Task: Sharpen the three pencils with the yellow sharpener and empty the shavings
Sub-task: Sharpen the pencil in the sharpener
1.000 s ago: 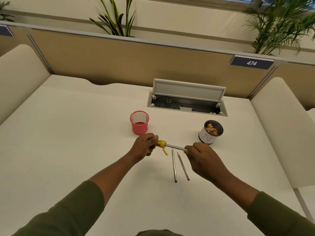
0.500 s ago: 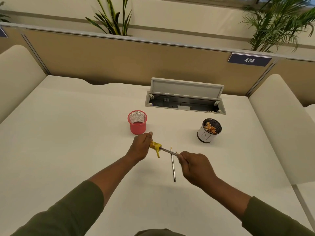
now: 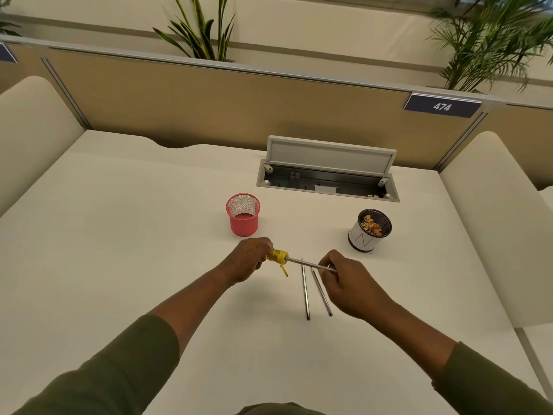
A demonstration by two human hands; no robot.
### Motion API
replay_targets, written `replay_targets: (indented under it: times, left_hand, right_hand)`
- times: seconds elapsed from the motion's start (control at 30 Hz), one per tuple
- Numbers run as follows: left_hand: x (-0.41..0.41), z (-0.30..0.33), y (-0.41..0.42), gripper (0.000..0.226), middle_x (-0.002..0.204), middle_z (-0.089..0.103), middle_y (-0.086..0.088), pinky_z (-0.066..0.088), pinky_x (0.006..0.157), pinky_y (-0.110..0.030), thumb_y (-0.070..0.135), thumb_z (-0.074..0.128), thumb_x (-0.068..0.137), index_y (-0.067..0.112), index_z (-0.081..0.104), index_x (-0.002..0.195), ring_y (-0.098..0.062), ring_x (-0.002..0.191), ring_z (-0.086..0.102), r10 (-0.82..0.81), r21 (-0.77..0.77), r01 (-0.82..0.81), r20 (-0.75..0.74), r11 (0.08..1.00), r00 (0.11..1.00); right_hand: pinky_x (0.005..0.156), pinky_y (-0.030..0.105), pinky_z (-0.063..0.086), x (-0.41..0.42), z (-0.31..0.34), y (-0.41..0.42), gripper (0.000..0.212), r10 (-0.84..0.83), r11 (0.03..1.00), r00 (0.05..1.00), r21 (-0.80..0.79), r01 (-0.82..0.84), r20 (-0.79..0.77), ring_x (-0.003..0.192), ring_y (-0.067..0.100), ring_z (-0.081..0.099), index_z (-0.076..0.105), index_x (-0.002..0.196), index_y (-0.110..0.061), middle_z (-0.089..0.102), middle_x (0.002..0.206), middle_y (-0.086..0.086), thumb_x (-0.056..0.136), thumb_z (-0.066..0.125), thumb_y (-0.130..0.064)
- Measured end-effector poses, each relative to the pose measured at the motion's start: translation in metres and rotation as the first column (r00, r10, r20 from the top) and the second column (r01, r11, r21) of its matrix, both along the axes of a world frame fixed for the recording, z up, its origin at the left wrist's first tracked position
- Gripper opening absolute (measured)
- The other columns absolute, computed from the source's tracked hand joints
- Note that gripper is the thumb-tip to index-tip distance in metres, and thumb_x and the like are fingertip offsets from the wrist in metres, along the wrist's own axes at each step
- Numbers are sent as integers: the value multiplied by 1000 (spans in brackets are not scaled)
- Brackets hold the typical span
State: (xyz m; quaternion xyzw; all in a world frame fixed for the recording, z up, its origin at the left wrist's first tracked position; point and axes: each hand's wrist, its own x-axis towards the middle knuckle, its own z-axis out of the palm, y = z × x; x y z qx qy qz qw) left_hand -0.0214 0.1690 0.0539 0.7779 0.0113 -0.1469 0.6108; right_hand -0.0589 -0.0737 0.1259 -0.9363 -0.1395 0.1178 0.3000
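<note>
My left hand [image 3: 248, 259] grips the yellow sharpener [image 3: 277, 256], whose loose yellow flap hangs down below it. A grey pencil [image 3: 302, 262] sticks into the sharpener, and my right hand [image 3: 348, 283] pinches its other end. Both are held a little above the white desk [image 3: 134, 235]. Two more pencils [image 3: 305, 292] [image 3: 321, 292] lie side by side on the desk just beneath, points toward the far side. A white cup [image 3: 363, 238] with a black rim stands to the right and holds orange-brown shavings.
A pink mesh cup [image 3: 243, 215] stands behind my left hand. Further back, an open cable hatch [image 3: 327, 172] is set into the desk. Padded side panels [image 3: 493, 211] and a tan partition [image 3: 209, 100] close in the desk.
My right hand has shifted along the pencil and turned at the wrist, so the second lying pencil shows again. My left hand stays on the sharpener.
</note>
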Motion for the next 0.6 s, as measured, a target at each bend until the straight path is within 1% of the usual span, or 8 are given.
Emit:
replay_targets:
  times: [0.07,0.13,0.27,0.4,0.47,0.53,0.57,0.6]
  left_hand:
    - [0,-1,-1,42,49,46,8,31,46,-19,18,41,99,15,52,59,-6,43,38,39,33,-40,21,999,999]
    - [1,-1,-3,49,44,48,7,32,49,-23,25,41,101,13,51,54,-7,40,41,69,103,-72,39,992,997]
    - [1,-5,-9,51,47,47,0,34,57,-31,26,40,100,11,48,52,-14,46,42,38,141,-41,26,989,999]
    - [1,-4,-12,50,45,44,5,34,55,-30,31,37,97,16,43,50,-8,43,42,48,165,-63,95,984,994]
    - [2,-3,-13,51,46,45,3,34,53,-27,27,38,99,14,45,50,-7,43,45,100,136,-114,109,984,989]
    - [1,-3,-13,52,49,49,-3,36,53,-30,26,38,101,9,49,53,-9,46,47,127,157,-150,148,976,981]
    - [0,-3,-12,52,52,52,-7,38,54,-33,25,38,101,5,51,55,-13,49,49,126,188,-159,174,969,977]
    - [-1,-4,-12,52,55,55,-11,39,57,-35,23,38,102,1,53,57,-19,53,52,113,224,-158,198,962,974]
  right_hand:
    - [57,24,41,3,2,-7,12,175,981,956,-127,-148,234,65,12,51,60,97,-20,58,74,-7,96,51,-28]
    - [56,32,39,7,2,-15,16,400,904,803,-335,-266,442,62,20,49,65,99,-11,57,72,1,94,56,-24]
    - [53,34,33,9,-4,-22,24,621,776,533,-543,-320,574,57,23,41,65,99,-2,49,66,5,98,48,-19]
    - [48,31,36,0,-7,-13,26,490,869,637,-390,-304,595,49,25,42,65,85,-4,50,59,6,96,47,-19]
    - [46,28,35,-5,-6,-2,30,281,959,824,-180,-219,492,46,22,45,63,75,-9,52,55,1,96,47,-21]
    - [45,25,34,-5,-5,11,35,-89,994,983,81,77,162,41,12,41,63,69,-12,46,48,-4,97,49,-26]
    - [43,23,31,-2,-4,14,35,-271,931,953,212,296,-138,38,11,34,64,69,-10,39,45,-4,97,51,-26]
    - [41,24,27,1,-2,17,33,-340,811,814,291,508,-471,38,12,26,63,72,-7,31,46,-2,97,52,-26]
